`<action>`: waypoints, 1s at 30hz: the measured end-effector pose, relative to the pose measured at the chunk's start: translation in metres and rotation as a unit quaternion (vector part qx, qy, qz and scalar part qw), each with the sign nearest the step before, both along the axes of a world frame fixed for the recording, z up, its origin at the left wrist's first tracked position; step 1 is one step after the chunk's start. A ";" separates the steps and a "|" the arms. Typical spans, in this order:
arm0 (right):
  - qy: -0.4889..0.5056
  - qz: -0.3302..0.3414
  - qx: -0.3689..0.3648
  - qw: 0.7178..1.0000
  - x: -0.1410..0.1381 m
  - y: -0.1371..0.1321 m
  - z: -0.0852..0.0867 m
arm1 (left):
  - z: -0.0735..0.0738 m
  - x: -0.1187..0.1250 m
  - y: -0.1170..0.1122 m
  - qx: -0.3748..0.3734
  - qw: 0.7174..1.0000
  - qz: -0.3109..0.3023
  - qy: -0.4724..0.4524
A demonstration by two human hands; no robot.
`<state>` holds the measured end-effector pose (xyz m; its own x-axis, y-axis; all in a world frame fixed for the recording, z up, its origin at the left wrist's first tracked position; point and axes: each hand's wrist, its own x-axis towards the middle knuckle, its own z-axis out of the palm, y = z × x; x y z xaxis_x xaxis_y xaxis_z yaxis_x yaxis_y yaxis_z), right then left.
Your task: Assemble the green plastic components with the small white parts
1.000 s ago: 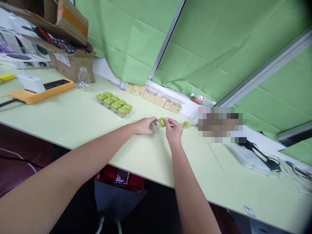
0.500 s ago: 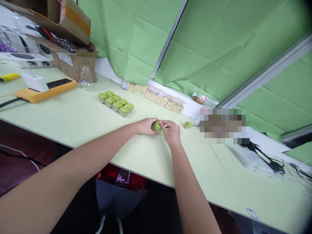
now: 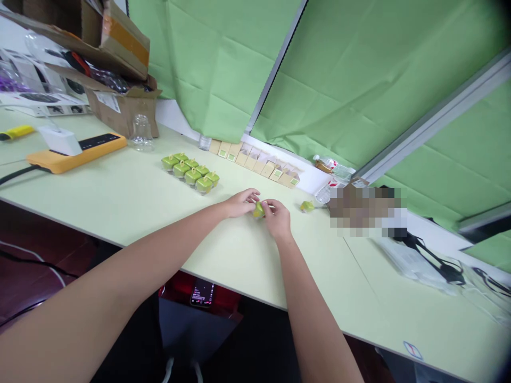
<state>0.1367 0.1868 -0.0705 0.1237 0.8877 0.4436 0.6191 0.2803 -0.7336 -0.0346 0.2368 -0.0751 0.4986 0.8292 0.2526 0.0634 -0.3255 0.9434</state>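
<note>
My right hand (image 3: 278, 217) pinches a small green-lidded container (image 3: 258, 211) by its right side, over the middle of the table. Something yellowish shows in its lower part. To the left of it, my left hand (image 3: 240, 204) has its fingers apart, with the fingertips close to the container; whether they touch it I cannot tell. A block of several like green-lidded containers (image 3: 192, 174) with small loops on top stands in rows to the left. One more green piece (image 3: 307, 206) lies to the right, beyond my right hand.
Small cardboard boxes (image 3: 255, 159) line the back edge. Plastic bottles (image 3: 333, 166) lie at the back right, by a blurred patch. On the left are an orange power strip (image 3: 80, 152), a clear jar (image 3: 141, 133) and a cardboard box (image 3: 123, 111). A phone (image 3: 203, 292) shows below the table edge.
My left fingers have loosened from around the container and spread. My right hand still holds it, now slightly lower and more tilted.
</note>
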 end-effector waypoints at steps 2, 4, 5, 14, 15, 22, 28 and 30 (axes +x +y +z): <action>0.066 -0.035 -0.011 0.997 0.006 0.002 0.001 | -0.001 0.000 0.003 0.010 0.998 0.049 0.025; 0.094 -0.065 0.013 0.993 0.011 0.004 0.008 | -0.004 0.000 0.003 0.055 0.988 0.104 0.097; 0.094 -0.081 0.036 0.992 0.012 0.004 0.014 | -0.005 0.000 0.002 0.089 0.979 0.117 0.142; -0.138 0.123 0.071 0.980 -0.047 0.053 0.061 | -0.004 0.001 -0.008 0.208 0.940 0.040 0.268; -0.156 0.152 0.057 0.974 -0.057 0.062 0.060 | -0.002 0.000 -0.008 0.196 0.941 0.037 0.275; -0.189 0.244 -0.067 0.949 -0.102 0.104 0.042 | 0.005 0.000 -0.009 0.133 0.936 0.032 0.324; -0.077 0.251 -0.110 0.959 -0.109 0.110 0.034 | 0.002 0.001 -0.004 0.126 0.937 0.029 0.324; -0.039 0.274 -0.117 0.954 -0.109 0.109 0.035 | -0.001 0.001 -0.002 0.130 0.939 0.037 0.315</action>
<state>0.0281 0.2960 -0.0354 -0.4122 0.8856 0.2139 0.4816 0.4111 -0.7740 -0.0332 0.2344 -0.0758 0.5606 0.8186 0.1248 0.6143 -0.5123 0.6002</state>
